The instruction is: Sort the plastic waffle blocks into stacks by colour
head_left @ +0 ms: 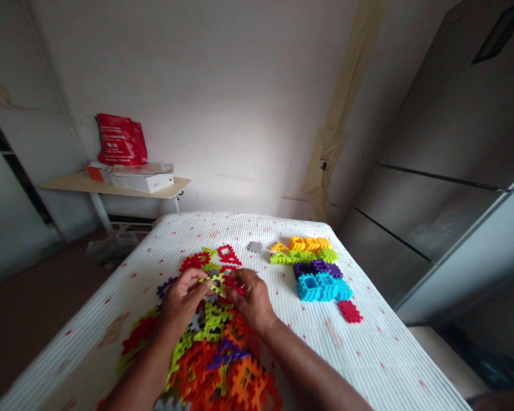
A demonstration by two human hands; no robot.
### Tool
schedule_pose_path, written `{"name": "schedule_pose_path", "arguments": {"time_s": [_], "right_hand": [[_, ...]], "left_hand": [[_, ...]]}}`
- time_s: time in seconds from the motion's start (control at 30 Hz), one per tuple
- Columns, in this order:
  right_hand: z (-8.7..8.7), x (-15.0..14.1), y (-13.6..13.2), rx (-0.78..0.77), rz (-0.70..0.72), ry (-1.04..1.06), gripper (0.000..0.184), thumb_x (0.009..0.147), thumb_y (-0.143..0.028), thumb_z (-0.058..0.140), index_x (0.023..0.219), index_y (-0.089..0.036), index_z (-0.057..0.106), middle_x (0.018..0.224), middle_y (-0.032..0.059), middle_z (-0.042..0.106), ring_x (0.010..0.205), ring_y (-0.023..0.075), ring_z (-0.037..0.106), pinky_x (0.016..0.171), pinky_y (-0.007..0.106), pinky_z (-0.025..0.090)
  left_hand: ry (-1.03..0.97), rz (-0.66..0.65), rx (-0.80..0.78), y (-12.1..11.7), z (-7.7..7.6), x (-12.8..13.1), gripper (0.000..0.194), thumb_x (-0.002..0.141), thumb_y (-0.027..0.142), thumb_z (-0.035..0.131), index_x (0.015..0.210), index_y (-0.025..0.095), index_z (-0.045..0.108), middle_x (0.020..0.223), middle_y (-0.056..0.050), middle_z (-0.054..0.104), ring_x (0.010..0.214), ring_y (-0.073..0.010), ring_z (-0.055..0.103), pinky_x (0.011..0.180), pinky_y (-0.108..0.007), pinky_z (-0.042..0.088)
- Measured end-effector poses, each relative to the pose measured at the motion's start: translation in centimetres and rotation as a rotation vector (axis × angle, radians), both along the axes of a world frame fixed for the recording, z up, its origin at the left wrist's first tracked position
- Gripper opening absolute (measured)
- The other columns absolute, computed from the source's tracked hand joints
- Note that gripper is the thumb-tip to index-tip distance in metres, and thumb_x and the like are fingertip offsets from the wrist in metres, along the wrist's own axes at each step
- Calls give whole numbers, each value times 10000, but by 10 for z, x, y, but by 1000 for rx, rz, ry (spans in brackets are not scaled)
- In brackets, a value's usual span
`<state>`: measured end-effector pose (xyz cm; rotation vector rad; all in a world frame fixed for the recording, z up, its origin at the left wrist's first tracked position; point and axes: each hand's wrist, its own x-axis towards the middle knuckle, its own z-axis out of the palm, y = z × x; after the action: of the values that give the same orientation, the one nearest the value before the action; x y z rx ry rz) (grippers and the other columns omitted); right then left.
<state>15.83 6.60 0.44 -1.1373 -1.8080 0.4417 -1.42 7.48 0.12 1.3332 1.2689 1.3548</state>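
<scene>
My left hand [183, 295] is closed in a pinch on the edge of a lime-green interlocking tile [217, 283] with notched sides. Right beside it, my right hand [253, 298] has its fingers closed around a red interlocking tile [235, 285]. The two tiles meet or overlap between my hands; I cannot tell whether they are joined. Below and around my wrists spreads a mixed heap of interlocking tiles [197, 365], mostly orange, lime and red, with some purple and grey. A loose red frame tile [228, 253] lies just beyond my fingers.
Sorted rows stand at the right: yellow tiles [310, 244], lime tiles [300, 257], purple tiles [321, 268] and blue tiles [325, 287]. A red tile [350, 311] and a grey tile [254, 247] lie apart on the white tablecloth [308, 337]. A fridge [428, 188] stands to the right.
</scene>
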Motion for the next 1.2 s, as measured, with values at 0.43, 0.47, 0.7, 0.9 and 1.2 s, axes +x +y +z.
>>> {"name": "schedule_pose_path", "arguments": {"time_s": [0.43, 0.47, 0.7, 0.9, 1.2], "right_hand": [[0, -6, -5, 79, 43, -188, 308, 784, -141, 609, 1089, -172, 584, 975, 75, 644, 902, 193, 578, 786, 277, 461], [0, -5, -5, 84, 36, -208, 279, 796, -147, 596, 1073, -181, 590, 966, 71, 646, 891, 191, 579, 778, 274, 463], [8, 2, -2, 114, -30, -381, 244, 817, -161, 570, 1052, -209, 612, 910, 62, 664, 865, 209, 569, 784, 301, 452], [9, 1, -2, 102, -40, -397, 342, 817, -210, 593, 1159, -213, 577, 939, 70, 665, 897, 218, 569, 790, 306, 468], [43, 34, 30, -8, -49, -709, 468, 766, -116, 595, 1225, -208, 580, 1021, 81, 683, 943, 207, 611, 835, 287, 469]], "left_hand": [[4, -80, -13, -3, 3, 1, 267, 666, 412, 669, 738, 216, 502, 607, 33, 654, 585, -172, 649, 566, -258, 469], [6, -85, -14, -3, 4, 1, 262, 666, 412, 667, 734, 216, 506, 602, 33, 651, 586, -175, 650, 565, -259, 469], [53, -63, -33, -2, 3, 2, 251, 657, 434, 649, 719, 207, 563, 632, 19, 655, 589, -181, 650, 567, -271, 473], [58, -69, -30, -3, 2, 4, 230, 633, 413, 652, 678, 198, 585, 595, 21, 640, 575, -172, 633, 569, -267, 470], [24, -55, -59, -4, 4, 6, 347, 623, 449, 681, 838, 184, 617, 757, -28, 691, 654, -192, 661, 645, -311, 526]]}}
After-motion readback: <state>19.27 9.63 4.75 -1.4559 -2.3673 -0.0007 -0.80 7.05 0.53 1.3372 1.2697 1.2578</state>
